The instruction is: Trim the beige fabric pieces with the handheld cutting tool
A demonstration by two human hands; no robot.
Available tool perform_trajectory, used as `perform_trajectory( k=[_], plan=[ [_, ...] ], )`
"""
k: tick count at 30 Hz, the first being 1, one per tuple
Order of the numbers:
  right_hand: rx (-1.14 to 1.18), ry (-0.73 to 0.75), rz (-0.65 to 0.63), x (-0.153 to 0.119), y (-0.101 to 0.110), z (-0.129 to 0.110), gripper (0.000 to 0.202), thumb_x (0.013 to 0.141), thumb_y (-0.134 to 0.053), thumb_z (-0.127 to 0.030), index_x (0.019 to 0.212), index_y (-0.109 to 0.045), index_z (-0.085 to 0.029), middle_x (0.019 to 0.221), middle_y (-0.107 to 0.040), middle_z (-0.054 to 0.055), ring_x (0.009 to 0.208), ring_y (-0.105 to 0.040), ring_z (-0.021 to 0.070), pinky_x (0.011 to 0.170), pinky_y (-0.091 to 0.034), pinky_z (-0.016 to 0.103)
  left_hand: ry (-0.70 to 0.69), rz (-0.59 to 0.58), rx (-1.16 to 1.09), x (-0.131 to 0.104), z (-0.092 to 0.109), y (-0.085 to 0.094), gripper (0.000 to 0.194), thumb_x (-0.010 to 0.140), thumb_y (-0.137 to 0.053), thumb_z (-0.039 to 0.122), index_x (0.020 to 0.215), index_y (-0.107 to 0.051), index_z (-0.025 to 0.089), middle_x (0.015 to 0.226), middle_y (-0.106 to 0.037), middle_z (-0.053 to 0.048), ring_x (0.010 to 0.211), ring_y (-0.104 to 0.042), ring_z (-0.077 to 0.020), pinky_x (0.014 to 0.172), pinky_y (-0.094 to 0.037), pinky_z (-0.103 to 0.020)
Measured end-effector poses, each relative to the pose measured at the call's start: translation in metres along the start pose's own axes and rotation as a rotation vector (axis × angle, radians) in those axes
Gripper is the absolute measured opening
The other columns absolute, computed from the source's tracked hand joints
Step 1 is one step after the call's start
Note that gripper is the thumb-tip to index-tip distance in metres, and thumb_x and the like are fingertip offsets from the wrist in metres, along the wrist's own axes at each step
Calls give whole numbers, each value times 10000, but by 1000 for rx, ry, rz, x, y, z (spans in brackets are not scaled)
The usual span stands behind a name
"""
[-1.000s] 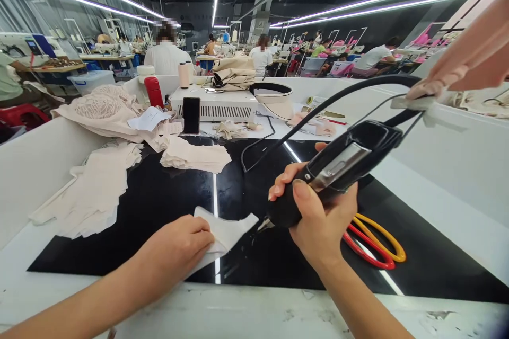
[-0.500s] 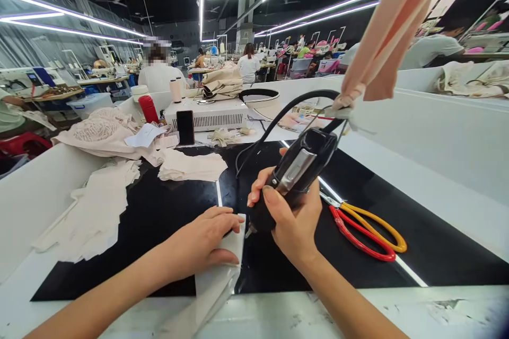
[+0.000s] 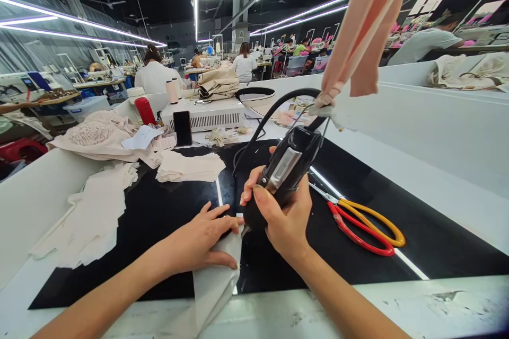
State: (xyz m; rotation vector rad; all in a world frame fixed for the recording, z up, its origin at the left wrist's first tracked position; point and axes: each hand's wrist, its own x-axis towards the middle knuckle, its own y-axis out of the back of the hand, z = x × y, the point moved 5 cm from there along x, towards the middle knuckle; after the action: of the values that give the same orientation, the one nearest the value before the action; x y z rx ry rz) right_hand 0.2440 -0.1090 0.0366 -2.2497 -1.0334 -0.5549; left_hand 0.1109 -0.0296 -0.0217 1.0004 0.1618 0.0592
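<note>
My right hand (image 3: 289,217) is wrapped round a black corded hand tool (image 3: 283,165) with a silver lever and a small metal tip pointing down and left. The tip is beside the right edge of a pale fabric strip (image 3: 214,291); whether it touches I cannot tell. My left hand (image 3: 196,241) lies over the strip with fingers spread, pressing it on the black mat (image 3: 155,238). The strip's near end hangs toward the table's front edge. A pink cloth strap (image 3: 353,37) is knotted at the tool's upper end, by its black cable (image 3: 274,108).
Scissors (image 3: 368,222) with red and yellow handles lie to the right. Pale cut pieces (image 3: 191,166) and another fabric pile (image 3: 85,217) are at left. A phone (image 3: 183,128) leans on a white vented box (image 3: 217,119). White side walls (image 3: 437,132) flank the table. Other people sit farther back.
The tool's tip has come closer to the strip's edge, and the right hand has shifted slightly left. My left hand's fingers are more spread. The whole view has shifted slightly.
</note>
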Motion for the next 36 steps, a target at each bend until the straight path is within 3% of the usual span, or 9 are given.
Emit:
perform_trajectory(
  k=[14,22,36],
  plan=[
    [2,15,-24,-2,-1,-1,280,875,-805,-247,1053,-591,-277,841,-699,-58,586,-654,113,543,-622,255,2,-17,120,-11,1,1,548,941,-860,416,1409,-608,280,1620,-576,-110,1647,-271,-418,1265,-160,-835],
    [-2,16,-21,-1,-1,-2,280,875,-802,-253,1034,-573,-281,848,-694,-59,562,-648,108,520,-606,252,-7,-9,145,-10,1,3,564,930,-858,473,1411,-639,277,1607,-586,-136,1631,-310,-422,1258,-171,-834],
    [6,5,-42,-4,-5,-2,273,887,-788,-252,1042,-566,-285,842,-695,-59,576,-647,111,546,-610,254,16,-20,98,-9,3,4,531,916,-883,421,1357,-631,263,1586,-607,-121,1641,-298,-408,1262,-159,-835]
  ],
)
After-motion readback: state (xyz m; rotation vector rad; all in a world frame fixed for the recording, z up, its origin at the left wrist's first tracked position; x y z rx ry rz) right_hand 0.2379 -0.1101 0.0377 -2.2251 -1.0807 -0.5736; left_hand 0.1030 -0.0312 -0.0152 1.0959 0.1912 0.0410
